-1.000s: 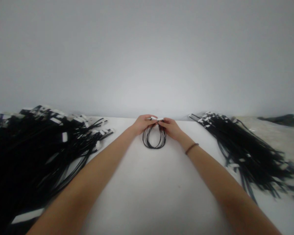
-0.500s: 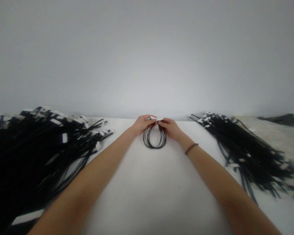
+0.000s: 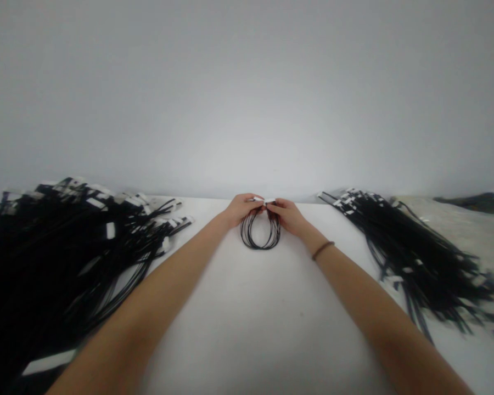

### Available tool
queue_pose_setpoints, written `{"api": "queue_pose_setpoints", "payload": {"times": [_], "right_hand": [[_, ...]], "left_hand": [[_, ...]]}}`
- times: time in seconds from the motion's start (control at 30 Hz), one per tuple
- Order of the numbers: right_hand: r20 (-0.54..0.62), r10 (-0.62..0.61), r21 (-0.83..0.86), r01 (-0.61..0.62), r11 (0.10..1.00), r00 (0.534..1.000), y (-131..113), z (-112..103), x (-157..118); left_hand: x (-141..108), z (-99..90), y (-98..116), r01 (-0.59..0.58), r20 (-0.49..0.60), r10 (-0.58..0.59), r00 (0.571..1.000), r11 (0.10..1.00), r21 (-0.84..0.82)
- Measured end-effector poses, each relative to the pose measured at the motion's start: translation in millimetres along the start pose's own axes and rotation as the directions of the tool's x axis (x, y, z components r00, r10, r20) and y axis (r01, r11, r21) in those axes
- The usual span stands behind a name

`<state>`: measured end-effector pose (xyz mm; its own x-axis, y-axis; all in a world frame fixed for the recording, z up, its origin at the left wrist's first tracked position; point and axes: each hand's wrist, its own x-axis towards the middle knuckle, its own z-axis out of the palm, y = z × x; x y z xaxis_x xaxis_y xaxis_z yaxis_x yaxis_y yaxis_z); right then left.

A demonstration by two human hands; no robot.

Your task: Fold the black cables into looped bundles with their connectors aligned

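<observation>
A looped bundle of thin black cables (image 3: 260,248) hangs between my two hands, just above or on the white table; I cannot tell which. My left hand (image 3: 242,210) is closed on one end of the bundle, where a white connector (image 3: 257,198) shows at the fingertips. My right hand (image 3: 288,215) pinches the other end, beside a second white connector or tag (image 3: 270,201). The fingertips of both hands nearly meet at the top of the loop. How the fingers sit on the individual wires is partly hidden.
A large heap of black cables with white ends (image 3: 66,263) covers the table's left side. On the right lies a second bundle of black cables (image 3: 411,247), next to a clear plastic bag (image 3: 456,222) with a dark item on it. A pale wall (image 3: 247,99) rises behind the white table (image 3: 247,323).
Almost nothing differs. Both hands keep hold of the cable loop in the same place, and the view has shifted very slightly.
</observation>
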<state>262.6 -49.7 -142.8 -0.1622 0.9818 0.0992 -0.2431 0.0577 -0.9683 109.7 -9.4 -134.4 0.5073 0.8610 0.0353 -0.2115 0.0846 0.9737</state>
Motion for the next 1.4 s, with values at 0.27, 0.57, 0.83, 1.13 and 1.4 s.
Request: {"api": "queue_pose_setpoints", "payload": {"times": [0.27, 0.57, 0.83, 1.13, 1.4], "right_hand": [[0.008, -0.008, -0.015, 0.008, 1.0, 1.0, 0.8, -0.3, 0.4], [0.013, -0.005, -0.022, 0.005, 1.0, 1.0, 2.4, -1.7, 2.2], [0.018, -0.008, -0.015, 0.008, 1.0, 1.0, 2.6, -1.2, 2.1], [0.004, -0.005, -0.034, 0.005, 0.999, 1.0, -1.7, 1.7, -0.1], [-0.006, -0.009, -0.056, 0.008, 0.998, 1.0, -1.6, 2.1, 0.2]], "left_hand": [[-0.2, 2.5, 1.2, 0.006, -0.014, -0.006, 1.0, 0.999, 0.033], [1.4, 1.2, -1.2, 0.006, -0.016, -0.005, 1.0, 0.999, 0.033], [1.5, 0.7, -0.8, 0.0, -0.017, 0.001, 1.0, 0.999, 0.054], [1.1, 1.4, -0.1, 0.01, -0.011, -0.01, 1.0, 0.999, 0.042], [1.7, 1.6, -0.4, 0.021, -0.023, -0.02, 1.0, 0.999, 0.049]]}}
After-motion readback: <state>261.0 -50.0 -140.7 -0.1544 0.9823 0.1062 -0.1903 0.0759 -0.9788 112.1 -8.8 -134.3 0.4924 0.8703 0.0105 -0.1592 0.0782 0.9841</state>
